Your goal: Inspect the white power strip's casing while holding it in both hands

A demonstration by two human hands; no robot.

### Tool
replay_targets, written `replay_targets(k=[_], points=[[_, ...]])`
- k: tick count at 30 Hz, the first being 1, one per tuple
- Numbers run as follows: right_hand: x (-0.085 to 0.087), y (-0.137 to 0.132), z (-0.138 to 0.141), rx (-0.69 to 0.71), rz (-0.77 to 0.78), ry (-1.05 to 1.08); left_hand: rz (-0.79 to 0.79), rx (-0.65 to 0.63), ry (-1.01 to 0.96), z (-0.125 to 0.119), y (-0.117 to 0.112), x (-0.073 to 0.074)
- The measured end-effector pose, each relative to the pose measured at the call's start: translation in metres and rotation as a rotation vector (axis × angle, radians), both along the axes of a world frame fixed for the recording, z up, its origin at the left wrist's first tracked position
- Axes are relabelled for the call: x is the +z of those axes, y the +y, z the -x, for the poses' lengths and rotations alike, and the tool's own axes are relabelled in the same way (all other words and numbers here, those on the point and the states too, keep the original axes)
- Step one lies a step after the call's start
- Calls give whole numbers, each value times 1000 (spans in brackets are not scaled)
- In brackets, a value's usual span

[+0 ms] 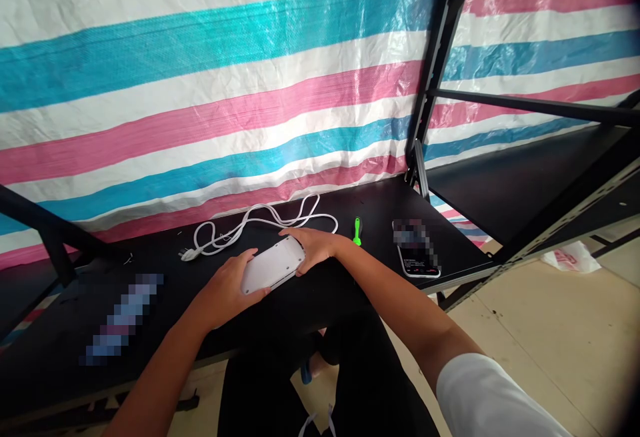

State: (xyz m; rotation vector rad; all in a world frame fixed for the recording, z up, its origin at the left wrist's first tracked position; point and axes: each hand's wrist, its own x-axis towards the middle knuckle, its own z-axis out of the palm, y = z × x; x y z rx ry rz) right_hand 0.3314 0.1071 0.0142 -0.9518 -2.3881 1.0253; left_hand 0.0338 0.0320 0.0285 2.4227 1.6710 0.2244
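Black shelf (pixel 377 202), striped sheeting (pixel 215 104) behind, left hand (pixel 229 288), right hand (pixel 314 246), both clamped on opposite ends of white casing (pixel 273 266)

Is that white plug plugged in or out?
Out: the plug lies loose on the black table, its prongs showing and not in any socket.

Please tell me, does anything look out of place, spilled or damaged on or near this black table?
A crumpled white bag lies on the floor at the right, like stray litter. The white cord lies in loose loops behind the white case, rather untidy. No clear spill or damage shows.
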Motion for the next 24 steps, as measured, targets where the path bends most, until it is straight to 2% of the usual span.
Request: replay_targets(k=[7,13,17,24], points=[[4,-3,0,1,-8,-51,-90,-23,25,0,-1,-2],[1,-1,1,0,-21,-47,-58,-20,14,3,0,-1],[-2,1,1,-4,-7,-24,-97,-25,16,1,-1,-1],[0,-1,1,1,-5,-45,-91,-14,-3,3,1,-3]])
